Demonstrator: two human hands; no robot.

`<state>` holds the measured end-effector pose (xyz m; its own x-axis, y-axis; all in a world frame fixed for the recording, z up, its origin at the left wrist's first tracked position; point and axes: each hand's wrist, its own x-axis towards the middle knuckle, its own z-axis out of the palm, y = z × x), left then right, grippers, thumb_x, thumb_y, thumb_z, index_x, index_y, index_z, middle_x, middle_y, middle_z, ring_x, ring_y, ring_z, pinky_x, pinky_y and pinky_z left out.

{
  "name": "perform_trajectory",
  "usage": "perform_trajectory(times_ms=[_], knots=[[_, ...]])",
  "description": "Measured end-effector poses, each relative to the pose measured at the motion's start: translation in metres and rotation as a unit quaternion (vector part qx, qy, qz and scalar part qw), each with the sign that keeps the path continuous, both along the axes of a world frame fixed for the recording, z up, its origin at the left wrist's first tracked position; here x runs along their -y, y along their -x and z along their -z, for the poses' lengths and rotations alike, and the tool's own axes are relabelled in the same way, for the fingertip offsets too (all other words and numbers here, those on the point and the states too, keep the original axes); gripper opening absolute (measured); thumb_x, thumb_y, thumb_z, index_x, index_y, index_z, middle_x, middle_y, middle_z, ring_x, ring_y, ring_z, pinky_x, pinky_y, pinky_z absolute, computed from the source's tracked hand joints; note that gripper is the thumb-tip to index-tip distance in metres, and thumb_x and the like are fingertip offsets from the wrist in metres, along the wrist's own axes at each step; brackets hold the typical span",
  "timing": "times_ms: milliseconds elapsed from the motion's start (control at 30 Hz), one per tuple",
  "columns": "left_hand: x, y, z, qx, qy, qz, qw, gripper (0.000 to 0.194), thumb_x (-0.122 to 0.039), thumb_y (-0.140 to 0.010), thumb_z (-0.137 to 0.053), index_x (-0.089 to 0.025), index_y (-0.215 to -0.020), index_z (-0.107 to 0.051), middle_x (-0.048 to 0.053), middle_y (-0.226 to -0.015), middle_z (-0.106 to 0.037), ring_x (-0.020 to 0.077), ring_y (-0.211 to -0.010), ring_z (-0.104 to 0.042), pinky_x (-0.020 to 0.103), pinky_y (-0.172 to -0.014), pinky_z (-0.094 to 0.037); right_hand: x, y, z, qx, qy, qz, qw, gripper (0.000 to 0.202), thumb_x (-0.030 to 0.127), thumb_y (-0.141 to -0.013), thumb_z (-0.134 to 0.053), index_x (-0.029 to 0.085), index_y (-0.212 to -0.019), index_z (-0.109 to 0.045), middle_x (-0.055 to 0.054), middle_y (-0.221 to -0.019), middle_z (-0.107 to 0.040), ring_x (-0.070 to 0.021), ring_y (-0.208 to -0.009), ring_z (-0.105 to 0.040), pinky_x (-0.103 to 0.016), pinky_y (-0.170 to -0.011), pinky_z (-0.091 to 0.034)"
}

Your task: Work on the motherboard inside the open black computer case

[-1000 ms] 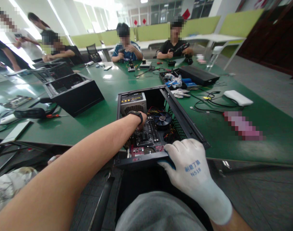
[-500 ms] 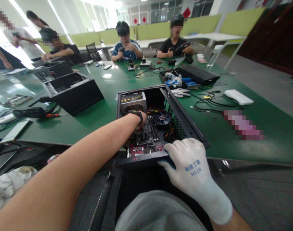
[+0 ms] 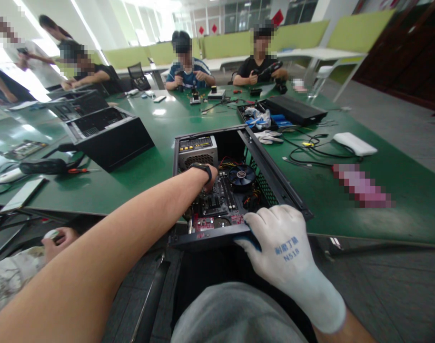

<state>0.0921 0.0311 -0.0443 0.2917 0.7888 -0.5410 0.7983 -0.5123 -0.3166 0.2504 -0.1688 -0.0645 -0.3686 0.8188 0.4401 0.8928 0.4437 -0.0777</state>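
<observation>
An open black computer case (image 3: 281, 186) rests at the table's front edge. Inside it are a power supply (image 3: 198, 150), a fan (image 3: 242, 176) and a motherboard (image 3: 215, 200). My left hand (image 3: 211, 178), ungloved with a black wristband, reaches into the case beside the power supply, over the motherboard. Its fingers are mostly hidden, so what they touch cannot be made out. My right hand (image 3: 280, 238), in a white glove, is closed round the near rim of the case, with the fingers on top and the thumb on the outer side.
Another open case (image 3: 117, 138) stands at the left on the green table (image 3: 346, 205). A screwdriver (image 3: 78, 170) lies near it. Gloves (image 3: 269, 137), cables (image 3: 306, 147) and a white pouch (image 3: 355, 144) lie at the right. Several people sit or stand around; one person's hand (image 3: 62, 238) is at lower left.
My hands and the case have hardly moved. At lower left, the neighbouring person's hand has come into fuller view with a small round thing. Across the table, a person's hand has lowered.
</observation>
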Motion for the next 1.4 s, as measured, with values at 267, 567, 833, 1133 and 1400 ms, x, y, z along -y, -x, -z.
perform_trajectory(times_ms=[267, 567, 833, 1133, 1400], knots=[[-0.0053, 0.0012, 0.0068, -0.008, 0.008, 0.003, 1.0, 0.052, -0.029, -0.06, -0.085, -0.009, -0.107, -0.077, 0.017, -0.11, -0.075, 0.032, -0.104, -0.069, 0.033, -0.093, -0.053, 0.0002, -0.0001, 0.0006, 0.002, 0.004, 0.003, 1.0, 0.029, 0.047, -0.081, -0.068, 0.022, -0.096, -0.062, -0.004, -0.083, -0.056, -0.0219, -0.081, -0.042, -0.038, -0.079, -0.024], [-0.0049, 0.0016, 0.0054, -0.011, 0.006, 0.004, 1.0, 0.052, -0.035, -0.058, -0.086, -0.017, -0.106, -0.078, 0.013, -0.109, -0.076, 0.0296, -0.105, -0.068, 0.031, -0.094, -0.052, 0.0002, -0.0008, 0.0011, 0.002, 0.003, 0.001, 1.0, 0.029, 0.047, -0.081, -0.068, 0.022, -0.095, -0.063, -0.005, -0.083, -0.056, -0.0213, -0.08, -0.041, -0.038, -0.079, -0.024], [-0.0036, 0.0019, 0.0039, 0.008, 0.001, 0.006, 1.0, 0.058, -0.04, -0.057, -0.087, -0.011, -0.106, -0.077, 0.017, -0.111, -0.074, 0.0315, -0.105, -0.068, 0.033, -0.092, -0.053, 0.0005, -0.0011, 0.0032, 0.005, -0.003, 0.002, 1.0, 0.031, 0.048, -0.081, -0.068, 0.021, -0.097, -0.063, -0.004, -0.083, -0.056, -0.0214, -0.081, -0.042, -0.038, -0.08, -0.024], [-0.0067, 0.0016, 0.0066, 0.009, 0.003, -0.002, 1.0, 0.06, -0.038, -0.054, -0.089, -0.013, -0.107, -0.077, 0.016, -0.113, -0.074, 0.0316, -0.106, -0.067, 0.033, -0.093, -0.053, -0.0002, 0.001, 0.0018, 0.007, -0.008, 0.001, 1.0, 0.029, 0.046, -0.08, -0.069, 0.022, -0.095, -0.062, -0.003, -0.081, -0.055, -0.0219, -0.079, -0.043, -0.038, -0.078, -0.024], [-0.001, 0.0019, 0.0008, 0.001, -0.005, 0.012, 1.0, 0.059, -0.04, -0.053, -0.088, -0.019, -0.107, -0.077, 0.011, -0.112, -0.075, 0.0282, -0.105, -0.068, 0.03, -0.092, -0.052, 0.0005, -0.0005, 0.0028, 0.01, 0.0, 0.004, 1.0, 0.03, 0.048, -0.082, -0.067, 0.022, -0.096, -0.062, -0.004, -0.082, -0.056, -0.0222, -0.081, -0.043, -0.038, -0.079, -0.024]])
